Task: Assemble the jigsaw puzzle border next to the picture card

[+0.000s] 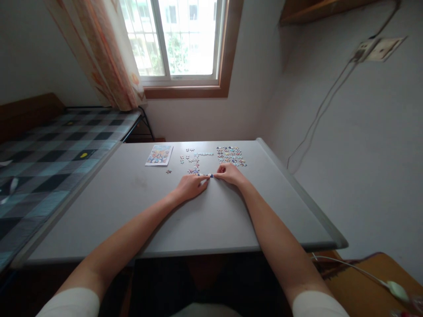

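Observation:
A partly joined jigsaw puzzle (197,164) lies on the grey-white table, forming a frame with a top strip, a left side and a lower edge. My left hand (191,186) rests flat below it, index finger stretched along the lower edge and thumb apart. At the right end of that edge sits a dark blue puzzle piece (211,176), between the fingertips of both hands. My right hand (232,173) is closed in a pinch at this piece's right side; the fingers partly hide their contact with it.
Rows of loose puzzle pieces (230,153) lie behind my right hand. Several more pieces (182,159) are scattered left of the frame, with a small cluster (168,171) nearer me. A printed picture sheet (159,155) lies farther left. A checked bed (66,145) adjoins the table (211,220).

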Demonstrator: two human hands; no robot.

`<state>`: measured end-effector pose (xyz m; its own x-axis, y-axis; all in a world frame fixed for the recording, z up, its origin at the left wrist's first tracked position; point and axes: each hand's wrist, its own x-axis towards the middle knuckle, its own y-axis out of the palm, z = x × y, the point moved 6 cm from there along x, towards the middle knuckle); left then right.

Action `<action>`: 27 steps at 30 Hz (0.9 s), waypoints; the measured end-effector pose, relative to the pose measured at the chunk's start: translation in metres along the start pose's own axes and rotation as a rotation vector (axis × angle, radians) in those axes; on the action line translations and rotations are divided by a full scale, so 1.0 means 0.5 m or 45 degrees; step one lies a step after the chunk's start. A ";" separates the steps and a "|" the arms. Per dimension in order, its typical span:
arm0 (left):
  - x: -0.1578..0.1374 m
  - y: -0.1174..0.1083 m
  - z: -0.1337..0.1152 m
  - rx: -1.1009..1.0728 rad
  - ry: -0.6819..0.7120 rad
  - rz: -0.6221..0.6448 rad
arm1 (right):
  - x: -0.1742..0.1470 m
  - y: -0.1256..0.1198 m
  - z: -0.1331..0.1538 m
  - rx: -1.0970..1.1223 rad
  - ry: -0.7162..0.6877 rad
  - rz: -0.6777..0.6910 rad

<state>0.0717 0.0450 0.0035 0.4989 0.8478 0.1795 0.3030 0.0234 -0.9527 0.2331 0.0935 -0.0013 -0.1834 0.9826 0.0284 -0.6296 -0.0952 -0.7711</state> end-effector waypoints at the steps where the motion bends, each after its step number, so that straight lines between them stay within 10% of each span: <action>1: 0.000 0.000 0.000 -0.003 0.003 -0.005 | 0.000 0.001 0.000 0.000 0.005 0.002; 27: 0.000 0.003 0.002 -0.019 0.016 -0.020 | 0.002 0.002 0.002 -0.100 0.007 -0.019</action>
<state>0.0713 0.0456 0.0020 0.5041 0.8407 0.1978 0.3229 0.0289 -0.9460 0.2316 0.0942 -0.0017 -0.1704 0.9847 0.0371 -0.5713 -0.0681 -0.8179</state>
